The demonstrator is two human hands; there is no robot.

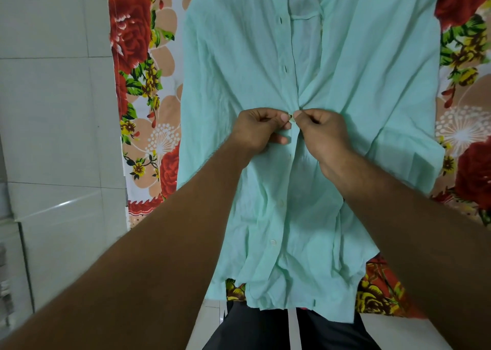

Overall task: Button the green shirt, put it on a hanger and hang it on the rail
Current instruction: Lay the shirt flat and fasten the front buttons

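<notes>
The pale green shirt (pixel 233 65) lies flat, front up, on a flowered bedsheet, collar at the far end and hem toward me. My left hand (pixel 259 129) pinches the left placket edge at mid-chest. My right hand (pixel 322 131) pinches the right placket, and a small button (pixel 291 118) shows between the two thumbs. Below my hands the front is closed, with two white buttons (pixel 272 242) visible. Above my hands the placket lies apart, showing empty buttonholes (pixel 285 69) and a chest pocket. No hanger or rail is in view.
The flowered bedsheet (pixel 143 57) covers the surface under the shirt, with its edge running down the left. A white tiled floor or wall (pixel 53 110) lies left of it. My dark trousers with a white stripe (pixel 292 331) show at the bottom.
</notes>
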